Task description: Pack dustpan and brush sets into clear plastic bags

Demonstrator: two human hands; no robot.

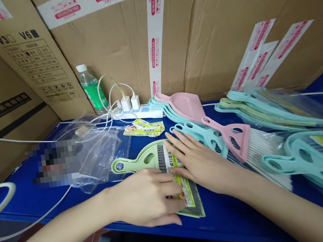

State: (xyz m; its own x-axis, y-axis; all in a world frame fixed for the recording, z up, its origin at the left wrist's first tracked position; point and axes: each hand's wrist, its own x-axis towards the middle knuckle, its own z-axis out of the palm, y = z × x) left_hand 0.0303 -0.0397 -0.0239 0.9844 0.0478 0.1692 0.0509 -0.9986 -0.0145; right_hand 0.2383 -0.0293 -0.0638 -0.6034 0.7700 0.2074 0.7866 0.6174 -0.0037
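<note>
Your right hand (197,160) lies across the far part of the label (188,191), with its fingers extended and slightly spread; it seems placed so in order to keep the label flat against the bristles. This grip is not closed around anything. Your left hand (152,196) is bent over the near side, its fingers reaching onto the same label, perhaps to steady it. Whether this grip pinches something, I cannot tell, because the palm side is hidden.

The green brush (134,165) lies on the table (223,218) with its handle to the left, just beyond your left hand. Its bristles and the label are between your two hands, and the green dustpan (200,205) shows below them at the near right.

The loose labels (145,130) lie farther away, and the pink brush (236,138) is to the right, probably kept within reach.
</note>
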